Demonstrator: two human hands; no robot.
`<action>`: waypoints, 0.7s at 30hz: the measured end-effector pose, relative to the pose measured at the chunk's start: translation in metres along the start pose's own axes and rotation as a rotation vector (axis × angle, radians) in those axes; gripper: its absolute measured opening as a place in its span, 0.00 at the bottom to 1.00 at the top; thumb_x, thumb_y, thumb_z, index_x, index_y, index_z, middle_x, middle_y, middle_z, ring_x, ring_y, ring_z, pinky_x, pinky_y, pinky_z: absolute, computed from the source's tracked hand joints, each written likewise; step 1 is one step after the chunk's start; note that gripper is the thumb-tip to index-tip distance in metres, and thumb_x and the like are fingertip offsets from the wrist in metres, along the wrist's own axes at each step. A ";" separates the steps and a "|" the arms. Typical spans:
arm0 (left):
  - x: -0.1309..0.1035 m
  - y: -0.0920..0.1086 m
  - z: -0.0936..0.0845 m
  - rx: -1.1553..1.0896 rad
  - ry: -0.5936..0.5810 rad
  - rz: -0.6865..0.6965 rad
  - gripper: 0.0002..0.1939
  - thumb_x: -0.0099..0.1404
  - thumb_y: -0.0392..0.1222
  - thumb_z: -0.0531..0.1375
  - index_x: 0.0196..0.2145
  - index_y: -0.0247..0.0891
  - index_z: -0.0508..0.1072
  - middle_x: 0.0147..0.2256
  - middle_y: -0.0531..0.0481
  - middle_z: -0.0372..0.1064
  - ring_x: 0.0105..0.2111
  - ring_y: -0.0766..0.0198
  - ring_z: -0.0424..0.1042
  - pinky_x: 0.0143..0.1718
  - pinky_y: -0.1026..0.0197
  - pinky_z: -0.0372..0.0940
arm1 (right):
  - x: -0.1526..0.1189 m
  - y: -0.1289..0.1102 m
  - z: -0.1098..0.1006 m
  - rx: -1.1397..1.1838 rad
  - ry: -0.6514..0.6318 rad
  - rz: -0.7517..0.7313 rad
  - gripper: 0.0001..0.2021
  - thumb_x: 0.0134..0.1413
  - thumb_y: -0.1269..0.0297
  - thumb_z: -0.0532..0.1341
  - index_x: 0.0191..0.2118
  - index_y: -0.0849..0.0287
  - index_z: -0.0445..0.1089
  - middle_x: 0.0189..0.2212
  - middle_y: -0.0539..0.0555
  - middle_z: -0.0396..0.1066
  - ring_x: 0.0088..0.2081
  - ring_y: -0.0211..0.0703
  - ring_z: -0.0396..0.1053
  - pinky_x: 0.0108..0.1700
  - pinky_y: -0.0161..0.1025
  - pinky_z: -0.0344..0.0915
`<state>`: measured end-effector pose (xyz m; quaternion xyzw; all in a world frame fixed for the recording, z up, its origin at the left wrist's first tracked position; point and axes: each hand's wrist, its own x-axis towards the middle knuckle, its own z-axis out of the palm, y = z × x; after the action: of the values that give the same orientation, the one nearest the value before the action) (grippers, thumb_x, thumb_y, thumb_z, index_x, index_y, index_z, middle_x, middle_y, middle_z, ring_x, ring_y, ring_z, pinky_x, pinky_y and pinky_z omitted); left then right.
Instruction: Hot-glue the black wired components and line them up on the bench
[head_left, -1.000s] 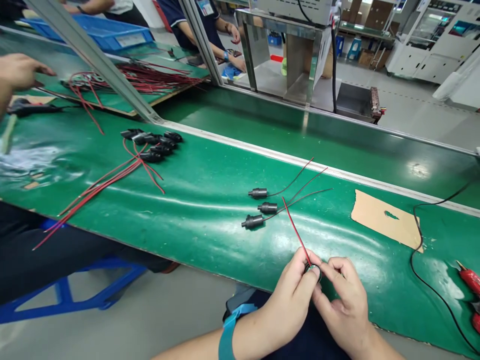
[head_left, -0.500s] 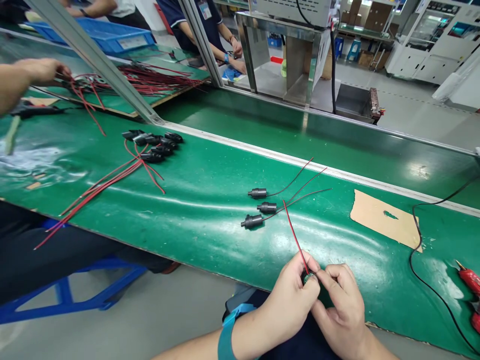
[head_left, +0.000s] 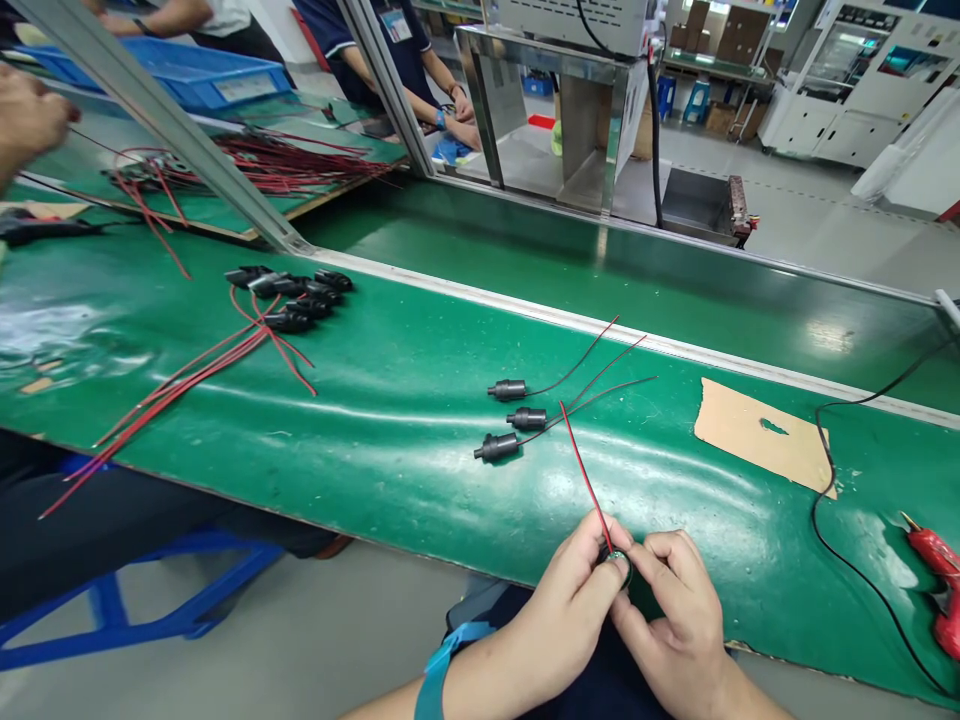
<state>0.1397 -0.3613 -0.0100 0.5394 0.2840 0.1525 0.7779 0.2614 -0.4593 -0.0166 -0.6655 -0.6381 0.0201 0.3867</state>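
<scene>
Green matting covers the long bench point(head_left: 390, 400), glossy under factory lights, with a steel rail dividing it from a second green lane behind. At the near edge the left hand point(head_left: 570, 600) and right hand point(head_left: 675, 610) meet, fingertips of both pinching a small round part point(head_left: 619, 562) whose red wire point(head_left: 581, 470) rises away. Three black wired plugs point(head_left: 510, 418) lie just beyond. A torn cardboard patch point(head_left: 761, 435) and a red tool point(head_left: 934, 570) sit to the right; a co-worker's hand point(head_left: 26, 115) is far left.
</scene>
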 end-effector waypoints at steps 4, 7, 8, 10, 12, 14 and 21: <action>0.000 -0.002 -0.001 -0.002 -0.014 -0.019 0.06 0.68 0.41 0.51 0.38 0.39 0.65 0.36 0.52 0.61 0.37 0.66 0.62 0.43 0.60 0.63 | 0.001 0.000 0.001 -0.001 0.019 -0.023 0.24 0.59 0.75 0.63 0.61 0.61 0.68 0.35 0.53 0.65 0.38 0.35 0.63 0.37 0.34 0.68; 0.000 -0.001 -0.002 -0.004 -0.021 -0.027 0.06 0.68 0.42 0.51 0.39 0.38 0.64 0.36 0.52 0.61 0.37 0.66 0.61 0.43 0.58 0.63 | 0.002 0.000 0.001 0.001 0.031 -0.029 0.24 0.59 0.75 0.63 0.61 0.61 0.68 0.34 0.53 0.65 0.38 0.35 0.63 0.36 0.34 0.68; -0.001 -0.001 -0.002 -0.005 -0.024 -0.030 0.06 0.68 0.42 0.51 0.39 0.38 0.64 0.36 0.52 0.61 0.37 0.66 0.61 0.43 0.58 0.62 | 0.002 0.000 0.001 0.002 0.033 -0.029 0.24 0.59 0.75 0.63 0.61 0.61 0.68 0.34 0.53 0.65 0.38 0.35 0.63 0.36 0.34 0.68; -0.001 0.000 -0.002 -0.004 -0.031 -0.037 0.07 0.69 0.43 0.51 0.39 0.38 0.64 0.36 0.52 0.61 0.37 0.66 0.61 0.44 0.58 0.62 | 0.002 0.000 0.001 0.003 0.034 -0.028 0.23 0.59 0.75 0.63 0.60 0.62 0.68 0.34 0.53 0.65 0.38 0.36 0.63 0.36 0.34 0.68; -0.001 0.001 -0.002 0.006 -0.036 -0.042 0.07 0.69 0.43 0.50 0.39 0.38 0.64 0.36 0.51 0.60 0.37 0.66 0.61 0.44 0.57 0.62 | 0.002 0.000 0.001 0.003 0.032 -0.029 0.22 0.59 0.75 0.63 0.59 0.62 0.69 0.34 0.53 0.65 0.38 0.36 0.63 0.36 0.34 0.68; -0.001 0.002 -0.003 0.028 -0.040 -0.036 0.08 0.69 0.43 0.50 0.40 0.38 0.64 0.37 0.51 0.61 0.37 0.66 0.61 0.45 0.56 0.61 | 0.001 0.000 0.002 0.006 0.027 -0.031 0.23 0.59 0.75 0.63 0.60 0.62 0.69 0.35 0.53 0.65 0.38 0.36 0.63 0.37 0.34 0.68; -0.002 0.003 -0.005 0.091 -0.049 0.004 0.07 0.68 0.41 0.51 0.40 0.38 0.65 0.37 0.51 0.62 0.39 0.65 0.61 0.47 0.56 0.61 | -0.001 0.002 0.002 0.019 0.028 -0.037 0.23 0.59 0.75 0.63 0.60 0.63 0.68 0.35 0.53 0.65 0.38 0.36 0.63 0.37 0.34 0.68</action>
<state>0.1355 -0.3579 -0.0081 0.5785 0.2703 0.1277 0.7589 0.2621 -0.4595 -0.0196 -0.6501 -0.6446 0.0098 0.4023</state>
